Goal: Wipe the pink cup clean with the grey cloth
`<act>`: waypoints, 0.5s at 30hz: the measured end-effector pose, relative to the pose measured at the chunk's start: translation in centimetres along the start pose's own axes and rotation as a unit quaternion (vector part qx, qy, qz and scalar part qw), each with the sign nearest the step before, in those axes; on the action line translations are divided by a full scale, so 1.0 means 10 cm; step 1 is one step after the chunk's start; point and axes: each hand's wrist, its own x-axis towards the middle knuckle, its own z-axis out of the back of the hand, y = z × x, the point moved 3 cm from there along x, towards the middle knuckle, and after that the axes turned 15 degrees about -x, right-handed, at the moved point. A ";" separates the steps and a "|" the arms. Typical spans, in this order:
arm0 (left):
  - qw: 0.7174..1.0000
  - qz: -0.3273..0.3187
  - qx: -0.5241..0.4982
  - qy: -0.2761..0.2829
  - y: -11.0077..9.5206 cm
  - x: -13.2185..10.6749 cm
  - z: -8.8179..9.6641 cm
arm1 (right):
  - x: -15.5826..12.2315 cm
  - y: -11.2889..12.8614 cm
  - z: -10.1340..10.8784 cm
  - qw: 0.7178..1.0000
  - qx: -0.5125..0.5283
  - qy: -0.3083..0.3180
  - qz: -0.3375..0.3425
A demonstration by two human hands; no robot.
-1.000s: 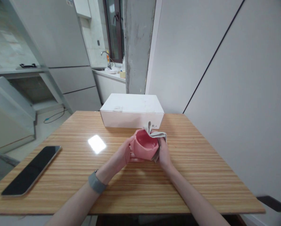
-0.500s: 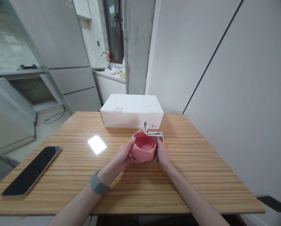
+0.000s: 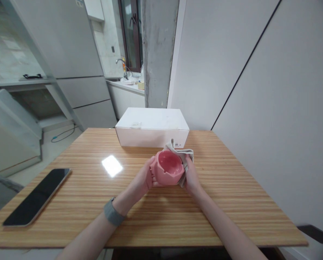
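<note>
A pink faceted bowl (image 3: 168,171) is held just above the wooden table (image 3: 232,202), its opening turned toward me. My left hand (image 3: 143,179) grips its left side, fingers curled round the wall. My right hand (image 3: 192,177) presses a grey cloth (image 3: 183,156) against the bowl's right side and rim. The cloth bunches over the far edge of the bowl and hangs down under my right fingers. A grey band sits on my left wrist.
A white closed box (image 3: 152,127) stands right behind the bowl at the table's far edge. A dark phone (image 3: 37,196) lies face up at the front left. A white wall runs along the right; a kitchen counter with a tap is far back.
The bowl has tilted and turned slightly in my hands, and my right hand with the cloth has shifted a little along its right side. Box and phone have not moved.
</note>
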 end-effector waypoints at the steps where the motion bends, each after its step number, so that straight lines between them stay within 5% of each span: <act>1: 1.000 0.013 0.001 -0.004 -0.01 0.00 0.02 | 0.00 0.00 0.00 1.000 0.002 0.013 -0.019; 6: 1.000 0.031 0.005 0.001 -0.07 -0.02 0.06 | -0.06 0.02 -0.06 0.992 0.001 0.077 -0.098; 15: 1.000 -0.025 -0.014 -0.003 -0.07 0.04 0.04 | -0.04 -0.01 -0.10 0.997 -0.011 0.077 -0.029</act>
